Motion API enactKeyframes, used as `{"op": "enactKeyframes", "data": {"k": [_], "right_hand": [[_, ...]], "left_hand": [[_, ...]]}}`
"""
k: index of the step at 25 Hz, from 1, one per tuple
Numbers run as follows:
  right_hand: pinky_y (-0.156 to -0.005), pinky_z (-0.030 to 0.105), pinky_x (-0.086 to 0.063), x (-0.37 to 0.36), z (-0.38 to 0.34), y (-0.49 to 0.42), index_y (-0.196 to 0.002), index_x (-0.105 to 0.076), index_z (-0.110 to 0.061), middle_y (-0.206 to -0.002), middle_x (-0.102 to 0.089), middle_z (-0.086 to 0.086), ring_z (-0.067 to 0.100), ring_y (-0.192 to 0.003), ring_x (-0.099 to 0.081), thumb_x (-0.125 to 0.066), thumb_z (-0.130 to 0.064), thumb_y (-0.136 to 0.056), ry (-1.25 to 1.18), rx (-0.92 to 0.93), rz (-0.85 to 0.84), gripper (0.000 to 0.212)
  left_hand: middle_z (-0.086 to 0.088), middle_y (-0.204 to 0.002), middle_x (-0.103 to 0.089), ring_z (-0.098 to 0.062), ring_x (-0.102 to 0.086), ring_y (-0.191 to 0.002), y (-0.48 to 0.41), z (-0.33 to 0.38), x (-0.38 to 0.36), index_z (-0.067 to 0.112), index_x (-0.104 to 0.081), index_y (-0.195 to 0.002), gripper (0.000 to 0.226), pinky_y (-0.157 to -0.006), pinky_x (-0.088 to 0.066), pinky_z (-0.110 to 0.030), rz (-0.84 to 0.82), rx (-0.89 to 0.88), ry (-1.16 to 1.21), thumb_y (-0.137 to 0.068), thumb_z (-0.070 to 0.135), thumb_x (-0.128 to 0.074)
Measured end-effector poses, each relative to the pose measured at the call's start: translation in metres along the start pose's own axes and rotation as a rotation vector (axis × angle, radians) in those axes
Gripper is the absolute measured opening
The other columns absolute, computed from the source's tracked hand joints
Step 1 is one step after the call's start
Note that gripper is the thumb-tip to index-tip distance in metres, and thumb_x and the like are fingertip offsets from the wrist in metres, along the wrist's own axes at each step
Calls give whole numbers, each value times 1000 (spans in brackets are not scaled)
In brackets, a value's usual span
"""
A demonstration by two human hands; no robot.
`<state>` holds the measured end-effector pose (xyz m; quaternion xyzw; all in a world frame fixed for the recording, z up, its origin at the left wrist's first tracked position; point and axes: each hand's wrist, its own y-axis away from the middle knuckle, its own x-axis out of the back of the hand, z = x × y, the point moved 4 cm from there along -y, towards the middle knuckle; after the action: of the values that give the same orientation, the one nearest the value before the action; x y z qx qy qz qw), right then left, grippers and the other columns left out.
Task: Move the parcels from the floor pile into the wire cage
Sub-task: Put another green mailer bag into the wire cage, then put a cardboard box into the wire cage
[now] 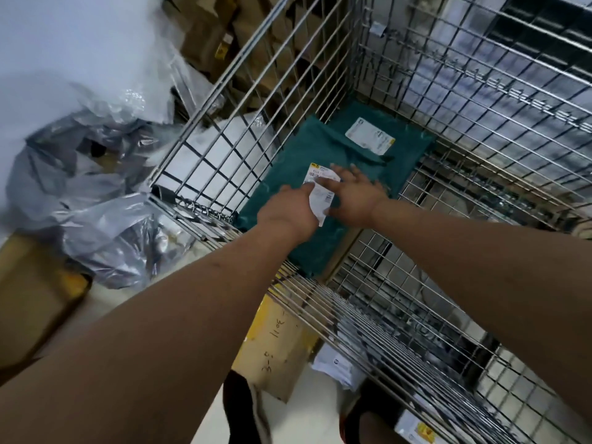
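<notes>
inspector: report the state of the wire cage (448, 78).

clerk: two parcels on its bottom. the near green mailer (288, 161) lies flat at 12 o'clock from the person. the far green mailer (339, 123) sits at 1 o'clock from it, in the back corner, and the near one overlaps its edge.

inspector: and the hands?

clerk: both reach over the near wall and down onto the near green mailer. the right hand (355, 193) is released, fingers spread and laid flat on the film. the left hand (288, 209) lies just beside it at 9 o'clock. its fingertips are hidden behind its own back, so i cannot tell whether it grasps anything.

inspector: what lies between them?

clerk: the white shipping label (320, 174) of that mailer. its lower end curls up off the film between the two hands and touches the left one.

inspector: your reading of the posture?

clerk: in my judgement the flat palm is settling the mailer level on the bottom, label upward, so later parcels can stack on it. the left hand may be minding the loose label, but that is unconfirmed.

inspector: work remaining?

clerk: plenty, i judge. outside the cage, a taped cardboard box (278, 341) and white mailers (336, 366) lie on the floor at 6 o'clock, and clear plastic bags (105, 225) are heaped at 9 o'clock.
</notes>
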<state>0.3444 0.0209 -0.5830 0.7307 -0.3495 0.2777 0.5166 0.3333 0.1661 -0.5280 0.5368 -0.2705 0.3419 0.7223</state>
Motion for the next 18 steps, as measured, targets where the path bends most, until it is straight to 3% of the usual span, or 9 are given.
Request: {"op": "enactKeyframes", "data": {"k": [5,8,11,15,18], "right_hand": [[-113,58,-35,25,-52,48,-157,-28,-38,-167,-20,3,35,-148,-28,-60,-43,-95,-166,22,166,70],[-108,52,-43,43,-99,92,-155,-34,-34,-158,-33,7,35,-138,-41,-59,-38,-95,-211,60,241,65],[-105,39,-44,49,-148,135,-154,-40,-29,-151,-38,7,30,-130,-49,-60,-33,-96,-322,69,310,62],[-103,37,-45,39,-216,190,-151,-44,-20,-148,-39,8,30,-125,-53,-62,-25,-94,-405,39,490,60],[-101,36,-47,5,-250,218,-146,-49,-19,-146,-41,6,25,-124,-52,-61,-21,-95,-439,12,619,53]], "left_hand": [[-13,-144,-47,-36,-50,-130,39,-7,45,41,-22,-160,73,-100,-45,-48,87,-81,-246,-96,40,-59],[-9,-138,-54,-33,-55,-124,79,-28,78,41,-37,-155,60,-97,-46,-47,228,-173,-313,-98,39,-56],[-9,-135,-61,-32,-56,-123,119,-61,93,32,-52,-148,50,-102,-47,-47,334,-300,-129,-98,32,-55],[-14,-158,-37,-34,-33,-146,172,-113,89,30,-30,-161,65,-117,-34,-53,317,-460,-68,-100,30,-54],[-15,-164,-23,-38,-29,-148,202,-156,71,36,-22,-161,71,-118,-32,-56,298,-449,-58,-98,36,-53]]}}
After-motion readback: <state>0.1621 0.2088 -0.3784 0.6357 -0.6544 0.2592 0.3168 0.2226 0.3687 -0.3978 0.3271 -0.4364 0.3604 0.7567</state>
